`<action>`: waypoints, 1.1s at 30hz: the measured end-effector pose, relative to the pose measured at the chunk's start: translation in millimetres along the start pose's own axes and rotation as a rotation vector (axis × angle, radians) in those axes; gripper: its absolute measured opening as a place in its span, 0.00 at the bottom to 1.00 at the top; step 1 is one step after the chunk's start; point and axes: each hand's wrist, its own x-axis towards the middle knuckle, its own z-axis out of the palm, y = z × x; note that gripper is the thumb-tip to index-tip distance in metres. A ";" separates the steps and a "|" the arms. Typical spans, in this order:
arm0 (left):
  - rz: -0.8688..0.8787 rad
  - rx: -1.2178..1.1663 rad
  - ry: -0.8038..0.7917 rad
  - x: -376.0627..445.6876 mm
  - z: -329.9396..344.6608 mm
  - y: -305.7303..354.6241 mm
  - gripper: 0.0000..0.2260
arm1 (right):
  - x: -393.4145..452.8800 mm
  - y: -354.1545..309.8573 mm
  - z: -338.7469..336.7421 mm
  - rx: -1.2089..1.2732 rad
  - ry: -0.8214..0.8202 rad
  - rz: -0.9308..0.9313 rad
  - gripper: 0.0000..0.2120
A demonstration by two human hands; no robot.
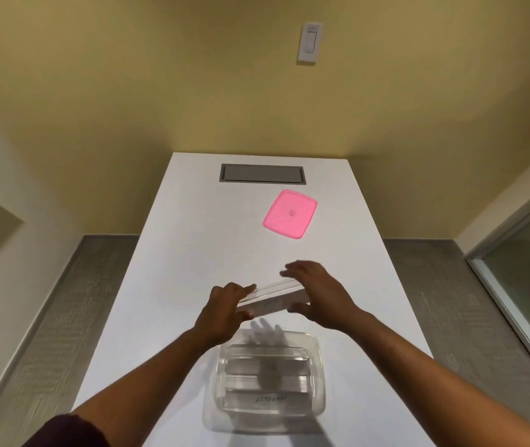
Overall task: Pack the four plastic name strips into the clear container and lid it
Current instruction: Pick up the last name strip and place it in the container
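Both hands hold a white name strip above the table, just beyond the open clear container.

The left hand [221,309] pinches one end of the name strip [271,300] and the right hand [317,293] grips the other, fingers closed on it, carrying it level in the air. The clear container [271,379] sits near the table's near edge with strips already lying inside, one marked "ELEPHANT" [270,399]; their exact count is hard to read through the plastic. This looks like a late packing step: the next move calls for lowering the held strip flat into the container alongside the others. The pink lid [289,213] waits well apart, toward the far right of the table [176,253], near a grey cable hatch [262,173]. Nothing blocks the path down.
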 end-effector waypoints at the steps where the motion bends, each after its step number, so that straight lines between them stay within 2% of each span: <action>1: 0.010 0.009 -0.014 -3.6 1.1 -1.9 0.26 | -1.4 1.5 4.6 -0.049 -0.089 -0.011 0.35; 3: 0.027 0.020 -0.037 -10.2 2.2 -5.9 0.25 | -4.4 2.2 10.9 -0.115 -0.175 0.001 0.33; 5: 0.029 0.017 -0.045 -16.0 1.4 -9.9 0.24 | -7.4 2.7 14.4 -0.128 -0.191 0.022 0.31; 10: 0.020 -0.065 -0.015 -35.1 0.8 -24.6 0.22 | -23.7 1.1 22.2 -0.029 -0.228 0.110 0.31; 16: 0.024 -0.111 -0.148 -64.3 13.2 -42.6 0.19 | -63.9 1.2 46.7 0.029 -0.320 0.133 0.30; 27: 0.064 0.275 -0.338 -80.1 66.5 -37.6 0.20 | -100.9 1.7 95.4 -0.134 -0.486 0.159 0.29; 33: 0.064 0.408 -0.400 -71.1 82.7 -29.7 0.15 | -101.1 1.6 117.4 -0.210 -0.575 0.164 0.24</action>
